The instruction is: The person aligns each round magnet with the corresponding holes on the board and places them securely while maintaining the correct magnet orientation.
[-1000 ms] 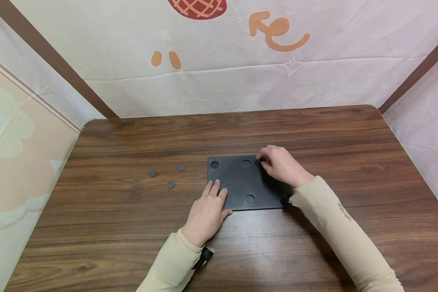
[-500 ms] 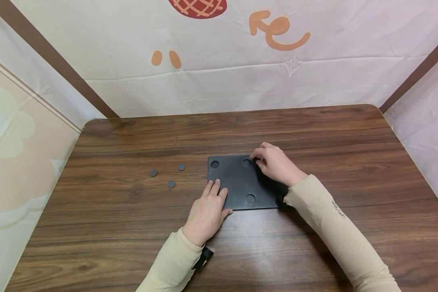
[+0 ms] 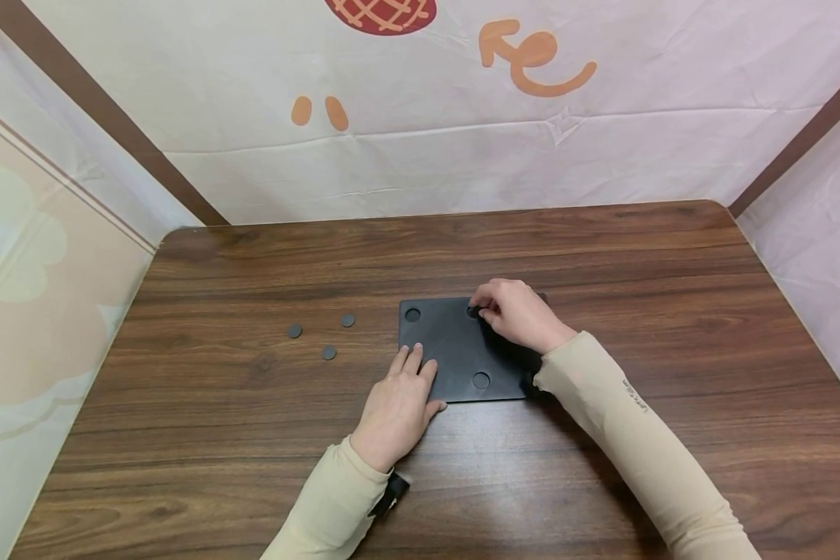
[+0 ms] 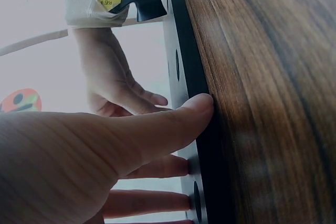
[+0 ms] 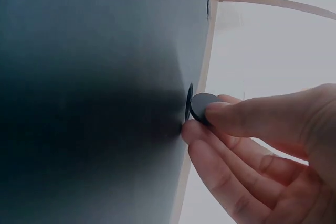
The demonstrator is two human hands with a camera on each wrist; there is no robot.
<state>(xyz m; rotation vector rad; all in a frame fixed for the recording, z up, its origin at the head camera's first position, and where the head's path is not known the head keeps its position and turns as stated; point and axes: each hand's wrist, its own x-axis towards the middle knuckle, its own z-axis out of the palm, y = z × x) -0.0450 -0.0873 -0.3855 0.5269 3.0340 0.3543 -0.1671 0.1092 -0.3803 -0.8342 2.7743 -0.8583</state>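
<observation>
A flat black plate [image 3: 455,346] with round recesses lies on the wooden table. In the right wrist view my right hand [image 5: 262,150] pinches a small dark grey disc [image 5: 203,104] between thumb and fingers. The disc is tilted, its edge at the rim of a recess [image 5: 189,103]. In the head view that hand is over the plate's far middle recess. My left hand [image 3: 395,412] rests with straight, spread fingers on the plate's near left corner. Its thumb [image 4: 197,106] touches the plate's side edge. The plate's right part is partly hidden under my right hand and sleeve.
Left of the plate, three loose grey discs, a left one [image 3: 295,331], a far one [image 3: 348,320] and a near one [image 3: 329,353], lie on the table [image 3: 203,404]. Other visible recesses are at the far left [image 3: 412,315] and near middle [image 3: 481,380]. A printed curtain [image 3: 420,171] hangs behind.
My right hand has moved left along the plate's far edge to the far middle recess, the disc now showing at its fingertips. My left hand has stayed in place.
</observation>
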